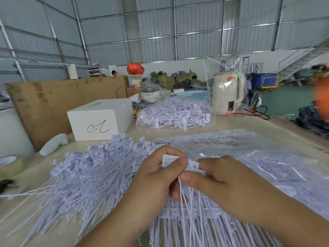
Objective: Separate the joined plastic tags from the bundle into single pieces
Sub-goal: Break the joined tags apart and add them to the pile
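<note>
Just below the middle of the frame, your left hand [160, 173] pinches a tag head [169, 160] between thumb and curled fingers. Your right hand [226, 182] pinches the next head [193, 164], touching the first, with its thumb pressed flat under the join. The stems of this bundle [192, 211] hang down between your wrists toward the bottom of the frame.

To split them cleanly, keep both pinches right at the join, not out on the stems, which look thin and likely to bend. Twist one head against the other rather than pulling straight apart; a snap at the bridge should leave a neat edge. Hold the rest of the bundle steady with your lower left fingers so only one tag comes free.

Drop the single piece on the loose pile [85, 175] at centre left, well clear of the joined strips [195, 213] under your hands. The sealed bag [175, 114] in the upper middle, by the white box [100, 119], looks like stock not yet needed.
</note>
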{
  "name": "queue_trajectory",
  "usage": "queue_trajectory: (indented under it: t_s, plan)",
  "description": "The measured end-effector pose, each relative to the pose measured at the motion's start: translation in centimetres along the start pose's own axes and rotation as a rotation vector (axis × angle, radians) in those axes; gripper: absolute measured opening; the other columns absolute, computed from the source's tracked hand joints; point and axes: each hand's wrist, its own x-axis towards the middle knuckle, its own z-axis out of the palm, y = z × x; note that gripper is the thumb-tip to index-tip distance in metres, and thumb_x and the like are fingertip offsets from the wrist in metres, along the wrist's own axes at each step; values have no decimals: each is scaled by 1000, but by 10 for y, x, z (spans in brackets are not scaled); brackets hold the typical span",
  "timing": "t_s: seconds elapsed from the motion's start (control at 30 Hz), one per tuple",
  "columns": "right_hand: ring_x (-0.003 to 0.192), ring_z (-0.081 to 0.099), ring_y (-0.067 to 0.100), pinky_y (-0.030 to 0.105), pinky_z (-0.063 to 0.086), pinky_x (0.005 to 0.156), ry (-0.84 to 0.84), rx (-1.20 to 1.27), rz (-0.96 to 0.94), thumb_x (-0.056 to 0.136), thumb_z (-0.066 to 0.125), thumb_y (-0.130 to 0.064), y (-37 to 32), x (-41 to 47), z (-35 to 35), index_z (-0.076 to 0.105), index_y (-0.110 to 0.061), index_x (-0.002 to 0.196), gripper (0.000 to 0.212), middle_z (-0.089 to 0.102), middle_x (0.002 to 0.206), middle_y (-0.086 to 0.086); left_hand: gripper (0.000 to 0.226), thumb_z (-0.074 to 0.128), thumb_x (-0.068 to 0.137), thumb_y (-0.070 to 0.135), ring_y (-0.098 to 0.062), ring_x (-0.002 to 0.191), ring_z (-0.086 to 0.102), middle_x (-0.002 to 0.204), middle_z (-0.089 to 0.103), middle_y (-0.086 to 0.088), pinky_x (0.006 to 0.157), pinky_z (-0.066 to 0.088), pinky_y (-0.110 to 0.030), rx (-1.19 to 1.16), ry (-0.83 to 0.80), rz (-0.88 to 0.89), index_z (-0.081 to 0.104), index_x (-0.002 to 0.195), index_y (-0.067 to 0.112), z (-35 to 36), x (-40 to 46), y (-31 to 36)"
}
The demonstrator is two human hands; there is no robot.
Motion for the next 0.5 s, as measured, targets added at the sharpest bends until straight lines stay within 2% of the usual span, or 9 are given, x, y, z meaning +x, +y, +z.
queue_trajectory:
  t_s: [0.1, 0.17, 0.27, 0.33, 0.4, 0.5]
  plan:
    - [43, 41, 7, 23, 32, 47, -100, 44, -11, 85, 47, -71, 2, -1, -7, 62, -32, 82, 43, 48, 51, -8, 12, 67, 74, 35, -20, 39, 42, 49, 48, -14, 52, 36, -34, -46, 43, 6, 69, 77, 23, 0, 1, -1]
    - [43, 41, 6, 23, 31, 47, -127, 98, -9, 84, 51, -69, 3, -1, -13, 59, -42, 80, 28, 49, 51, -8, 13, 67, 74, 37, -20, 40, 41, 49, 48, -13, 55, 35, -37, -38, 66, 4, 69, 79, 25, 0, 1, -2]
    - [42, 36, 6, 24, 29, 48, -131, 117, -37, 87, 53, -65, 3, 0, -16, 57, -41, 69, 30, 43, 48, -8, 13, 69, 75, 38, -20, 40, 42, 48, 49, -9, 57, 39, -42, -25, 73, 15, 69, 81, 26, -1, 1, -3]
    - [43, 37, 6, 23, 28, 47, -86, 96, -52, 83, 50, -66, 4, 1, -15, 56, -29, 70, 40, 43, 49, -8, 14, 77, 76, 38, -17, 39, 44, 48, 50, -3, 50, 45, -34, -15, 53, 20, 69, 79, 27, -2, 1, -2]
    - [44, 38, 8, 23, 29, 46, -53, 47, -86, 82, 49, -68, 5, 2, -13, 52, -23, 72, 47, 43, 51, -6, 16, 76, 75, 39, -14, 38, 46, 51, 51, 0, 44, 44, -23, -7, -8, 3, 68, 78, 25, -4, 0, 0]
    - [43, 42, 11, 23, 30, 45, -59, -46, -124, 88, 48, -64, 1, -1, -7, 53, -30, 73, 38, 48, 51, -8, 17, 75, 75, 41, -15, 39, 47, 51, 51, -3, 43, 41, -16, 61, -100, -12, 67, 78, 26, -5, -2, -1]
